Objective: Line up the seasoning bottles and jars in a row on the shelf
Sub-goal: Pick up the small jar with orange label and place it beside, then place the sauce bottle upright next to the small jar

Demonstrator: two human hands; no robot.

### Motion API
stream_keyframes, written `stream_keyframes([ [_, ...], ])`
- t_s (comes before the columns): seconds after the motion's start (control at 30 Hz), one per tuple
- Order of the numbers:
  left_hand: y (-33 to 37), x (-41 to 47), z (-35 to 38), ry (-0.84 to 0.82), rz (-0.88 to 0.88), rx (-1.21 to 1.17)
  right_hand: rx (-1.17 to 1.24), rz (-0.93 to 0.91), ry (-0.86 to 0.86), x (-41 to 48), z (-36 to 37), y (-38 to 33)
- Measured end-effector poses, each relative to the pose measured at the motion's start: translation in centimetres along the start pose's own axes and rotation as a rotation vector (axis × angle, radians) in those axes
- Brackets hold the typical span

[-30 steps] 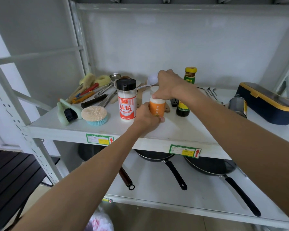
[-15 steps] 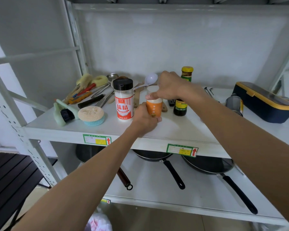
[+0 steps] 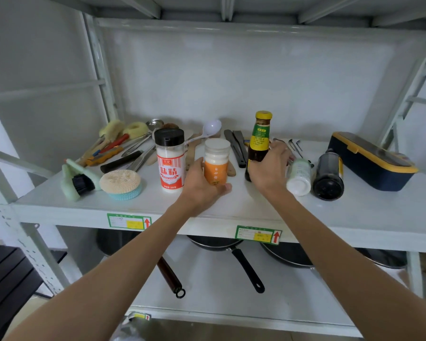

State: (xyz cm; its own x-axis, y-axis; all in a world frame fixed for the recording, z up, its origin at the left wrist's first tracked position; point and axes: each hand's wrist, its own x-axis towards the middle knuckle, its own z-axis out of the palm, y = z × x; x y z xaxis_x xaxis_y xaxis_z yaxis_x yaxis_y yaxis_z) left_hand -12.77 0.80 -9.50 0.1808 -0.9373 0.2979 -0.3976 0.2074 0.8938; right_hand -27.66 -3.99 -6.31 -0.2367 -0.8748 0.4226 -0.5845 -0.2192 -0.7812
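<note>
Grip of the left hand [image 3: 202, 183]: closed around the lower body of the orange-labelled jar [image 3: 216, 161], with the thumb on its left side and the fingertips showing at its base on the right, so that the jar is steadied upright on the shelf [image 3: 244, 205] just right of the red-and-white seasoning bottle [image 3: 170, 160]. The right hand [image 3: 268, 168] is wrapped about the lower half of the dark sauce bottle [image 3: 258, 143], whose yellow cap is left exposed above the fingers; a low hold of this kind is judged to keep a tall, narrow bottle from tipping while it is slid or set down. All three containers are stood with the long axis vertical and the cap upward, the printed labels being turned toward the camera, and they are spaced left to right near the shelf's front edge, which suggests that the row is being built there. Two further containers remain to the right of the right hand, lying on their sides: a small white bottle [image 3: 299, 177] and a dark bottle [image 3: 328, 174], each with its long axis running front to back and one end turned toward the viewer; which end is the cap cannot be told. These are judged still to be stood up and brought into line. Utensils [image 3: 133, 146] and a navy box [image 3: 371, 161] are left behind and beside the row.
</note>
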Motion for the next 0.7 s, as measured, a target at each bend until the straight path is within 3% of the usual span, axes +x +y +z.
stream_keyframes([
  [0.13,3.5,-1.1,-0.3,0.058,0.167,-0.056,-0.025,0.031,-0.034,-0.3,0.9,0.3],
  [0.3,8.8,-3.0,-1.2,0.273,0.363,-0.166,0.203,0.101,-0.112,-1.0,1.8,0.5],
  [0.37,11.1,-2.1,-1.4,0.205,0.439,-0.097,0.256,0.123,-0.091,-1.1,2.1,1.0],
  [0.47,12.8,1.4,-0.9,-0.015,0.474,0.264,0.227,0.156,-0.105,-1.1,2.3,2.0],
  [0.7,13.8,7.9,2.3,-0.327,0.297,0.633,0.152,0.086,-0.126,-0.5,2.6,4.3],
])
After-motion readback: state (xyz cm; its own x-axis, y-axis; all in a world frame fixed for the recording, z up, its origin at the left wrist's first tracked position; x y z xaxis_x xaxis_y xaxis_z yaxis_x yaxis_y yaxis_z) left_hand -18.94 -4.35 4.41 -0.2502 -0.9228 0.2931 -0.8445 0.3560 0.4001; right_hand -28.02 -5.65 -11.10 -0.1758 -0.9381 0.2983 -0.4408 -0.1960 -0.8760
